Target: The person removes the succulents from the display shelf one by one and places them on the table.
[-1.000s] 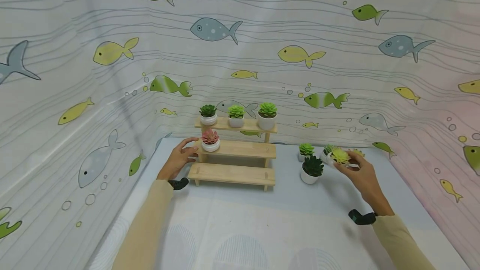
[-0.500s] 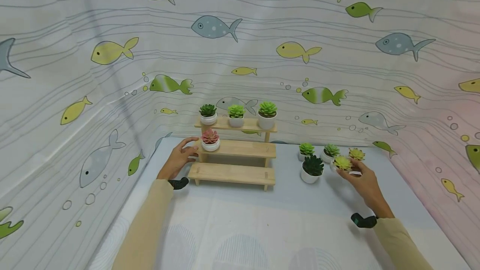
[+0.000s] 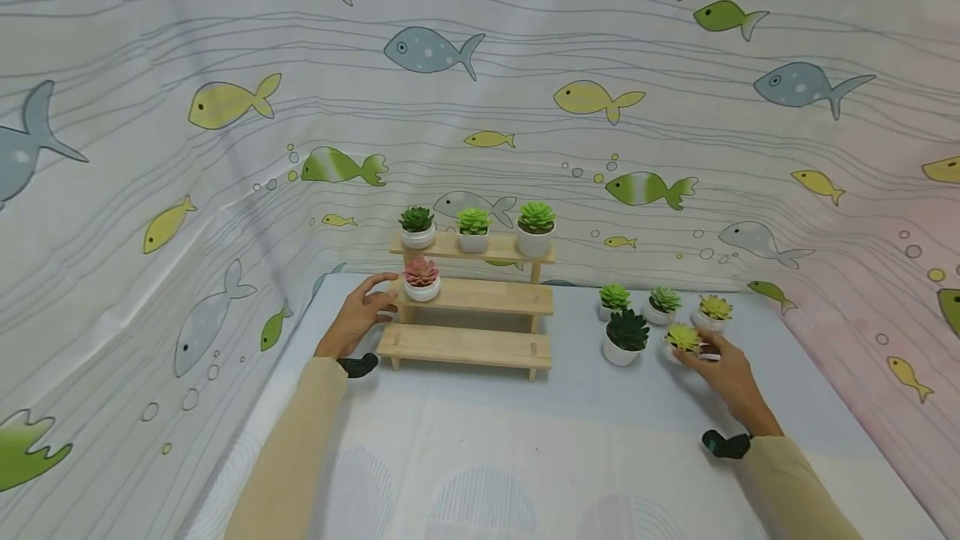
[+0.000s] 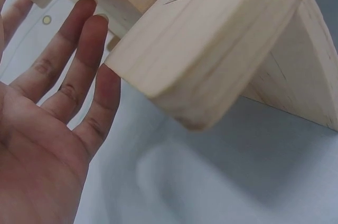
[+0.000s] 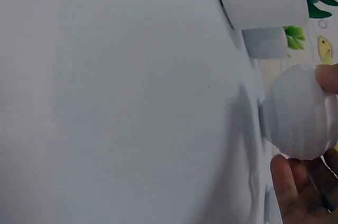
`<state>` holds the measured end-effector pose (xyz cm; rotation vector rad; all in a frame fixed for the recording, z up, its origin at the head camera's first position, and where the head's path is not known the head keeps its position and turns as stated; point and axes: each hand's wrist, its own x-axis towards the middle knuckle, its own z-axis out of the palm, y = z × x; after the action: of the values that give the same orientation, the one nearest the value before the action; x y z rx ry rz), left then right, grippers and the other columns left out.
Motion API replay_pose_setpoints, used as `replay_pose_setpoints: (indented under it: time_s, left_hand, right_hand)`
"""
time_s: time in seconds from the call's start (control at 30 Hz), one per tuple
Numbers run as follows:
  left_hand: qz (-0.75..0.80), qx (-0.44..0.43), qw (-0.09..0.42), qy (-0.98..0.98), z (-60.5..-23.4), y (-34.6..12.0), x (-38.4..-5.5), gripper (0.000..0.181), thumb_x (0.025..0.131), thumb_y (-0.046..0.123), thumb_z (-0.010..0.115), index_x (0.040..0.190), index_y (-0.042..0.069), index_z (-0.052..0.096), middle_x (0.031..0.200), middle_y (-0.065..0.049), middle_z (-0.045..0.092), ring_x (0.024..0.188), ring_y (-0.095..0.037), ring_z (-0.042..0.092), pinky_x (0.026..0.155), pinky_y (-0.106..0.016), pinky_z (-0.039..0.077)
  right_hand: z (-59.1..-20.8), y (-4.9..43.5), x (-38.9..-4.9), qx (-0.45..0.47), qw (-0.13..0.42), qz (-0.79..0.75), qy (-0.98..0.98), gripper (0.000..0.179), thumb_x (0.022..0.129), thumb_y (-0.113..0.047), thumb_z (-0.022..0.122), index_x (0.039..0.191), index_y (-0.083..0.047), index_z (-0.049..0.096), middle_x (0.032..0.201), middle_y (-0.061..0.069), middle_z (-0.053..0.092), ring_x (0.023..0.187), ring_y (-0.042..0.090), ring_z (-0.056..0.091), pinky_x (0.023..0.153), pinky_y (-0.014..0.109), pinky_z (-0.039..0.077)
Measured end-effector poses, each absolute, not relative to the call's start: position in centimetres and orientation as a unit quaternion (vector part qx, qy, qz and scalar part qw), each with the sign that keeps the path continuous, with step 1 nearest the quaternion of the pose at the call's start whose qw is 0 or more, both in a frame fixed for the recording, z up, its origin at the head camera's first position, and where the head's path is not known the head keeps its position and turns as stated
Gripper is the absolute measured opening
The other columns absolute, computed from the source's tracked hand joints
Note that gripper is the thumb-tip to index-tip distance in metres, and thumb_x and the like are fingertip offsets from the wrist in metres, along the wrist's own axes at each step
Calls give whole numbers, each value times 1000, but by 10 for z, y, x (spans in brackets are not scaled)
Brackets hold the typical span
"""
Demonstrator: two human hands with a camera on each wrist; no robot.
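My right hand (image 3: 726, 369) holds a small potted succulent (image 3: 682, 337) with yellow-green leaves at the right of the table. In the right wrist view the thumb and fingers sit on opposite sides of its ribbed white pot (image 5: 298, 113), whose base is at or just above the tabletop. My left hand (image 3: 356, 322) is at the left end of a three-tier wooden stand (image 3: 472, 297). Its extended fingers (image 4: 108, 89) lie against the end of one board in the left wrist view. A pink succulent (image 3: 422, 277) in a white pot stands on the middle tier, near that hand.
Three green succulents, including a dark one (image 3: 417, 227), line the top tier. Right of the stand are a dark green succulent (image 3: 625, 338), a bright green one (image 3: 614, 300), a grey-green one (image 3: 663, 304) and a yellowish one (image 3: 715, 311). Fish-printed cloth (image 3: 510, 107) surrounds the table.
My right hand has brought the yellow-green succulent down and slightly forward, uncovering the grey-green and yellowish ones behind it. The left hand stays at the stand.
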<state>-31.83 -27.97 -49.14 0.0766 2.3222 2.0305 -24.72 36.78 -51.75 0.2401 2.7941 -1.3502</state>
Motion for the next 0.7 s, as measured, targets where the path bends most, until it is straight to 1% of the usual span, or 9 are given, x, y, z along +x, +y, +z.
replay_pose_setpoints:
  time_s: [0.17,0.33,0.47,0.6,0.7]
  left_hand:
    - [658,29,28,752,-491,-281,-318,57,99,44,69,149,24,50,110,-9,68,106,-30,64,93,-47,54]
    - [656,26,27,754,-490,-281,-318,55,99,42,69,149,26,51,109,-8,69,104,-28,65,91,-44,55]
    - [656,22,29,754,-490,-281,-318,54,100,41,68,149,25,51,109,-8,69,104,-27,66,90,-44,55]
    - [656,18,27,754,-490,-281,-318,54,100,41,68,149,25,51,109,-8,70,104,-27,66,90,-44,55]
    - [656,18,26,754,-490,-280,-317,54,100,41,69,148,25,51,109,-8,69,104,-28,65,90,-44,55]
  right_hand:
    - [-521,370,-247,75,27,-423,903,103,91,-62,71,158,4,29,145,32,42,128,47,47,100,60,44]
    - [-521,370,-246,70,34,-422,903,104,91,-62,70,157,6,29,144,33,43,130,48,47,101,59,43]
    - [-521,371,-245,74,39,-421,903,103,92,-62,70,157,6,29,143,33,43,129,48,47,102,59,43]
    - [-518,373,-244,64,49,-420,904,99,93,-60,69,156,5,30,143,33,43,130,48,46,103,60,43]
    - [-513,375,-244,44,64,-414,907,97,94,-57,70,157,4,29,145,33,42,132,49,43,103,63,41]
